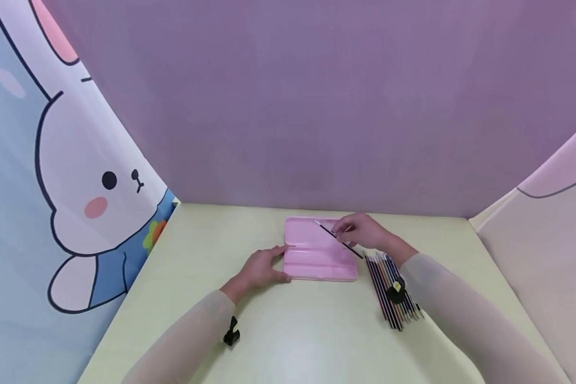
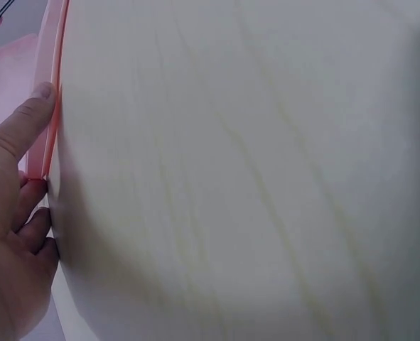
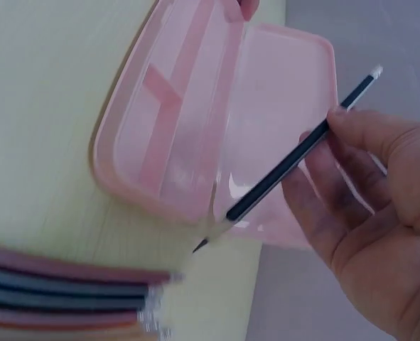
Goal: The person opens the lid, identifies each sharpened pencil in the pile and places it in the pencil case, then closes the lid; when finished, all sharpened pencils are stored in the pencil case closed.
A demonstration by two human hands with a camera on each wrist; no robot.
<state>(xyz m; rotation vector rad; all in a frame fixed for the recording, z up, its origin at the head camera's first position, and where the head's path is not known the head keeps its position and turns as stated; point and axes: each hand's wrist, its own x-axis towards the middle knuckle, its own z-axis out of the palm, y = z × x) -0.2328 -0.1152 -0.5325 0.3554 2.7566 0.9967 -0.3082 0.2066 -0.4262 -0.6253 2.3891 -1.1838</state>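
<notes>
Purple backdrop cloth [image 1: 317, 96] closes off the far side of a pale yellow-green worktop [image 1: 288, 330], with a cartoon rabbit curtain [image 1: 77, 186] hanging on the left and a pale cloth panel [image 1: 547, 234] on the right.

Near the middle of the worktop lies an open pink pencil case [image 1: 317, 256], its lid folded back flat towards the backdrop. The left hand [image 1: 264, 266] rests against the case's left end; in the left wrist view the thumb [image 2: 25, 121] presses on the pink rim while the other fingers curl below the edge.

The right hand [image 1: 365, 230] hovers over the case's right side and pinches a dark pencil [image 3: 295, 156] between thumb and fingers. The pencil slants across the case, its sharpened tip pointing down towards the case's near right corner and its pale end raised.

Just right of the case, touching the worktop and partly hidden under the right forearm, lies a row of coloured pencils [image 1: 389, 293] packed side by side. A small black-and-yellow object [image 1: 396, 290] sits over them. By the left sleeve [image 1: 192, 336] a small black clip [image 1: 231, 332] lies well apart from the case.
</notes>
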